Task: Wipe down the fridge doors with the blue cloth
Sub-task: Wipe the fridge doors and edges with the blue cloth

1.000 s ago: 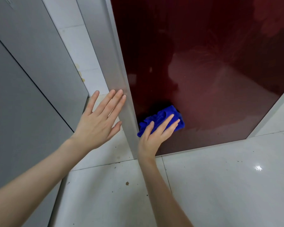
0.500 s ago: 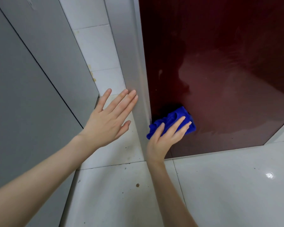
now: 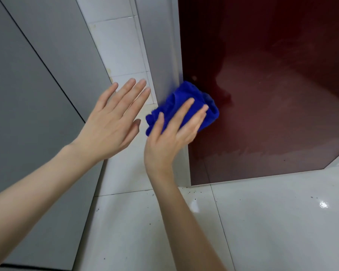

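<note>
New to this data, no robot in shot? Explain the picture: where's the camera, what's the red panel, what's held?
There is no machine here. A person works with bare hands, and the one camera sits on their head looking forward and down, so both arms reach in from the bottom. The right hand presses a crumpled bright blue cloth with flat fingers against the glossy dark red fridge door, low down at its left edge, beside the silver-grey side of the fridge. The left hand is spread open and holds nothing; whether it touches anything cannot be told. To the left is a flat grey cabinet panel. Below is a shiny white tiled floor with a few dark specks.
</note>
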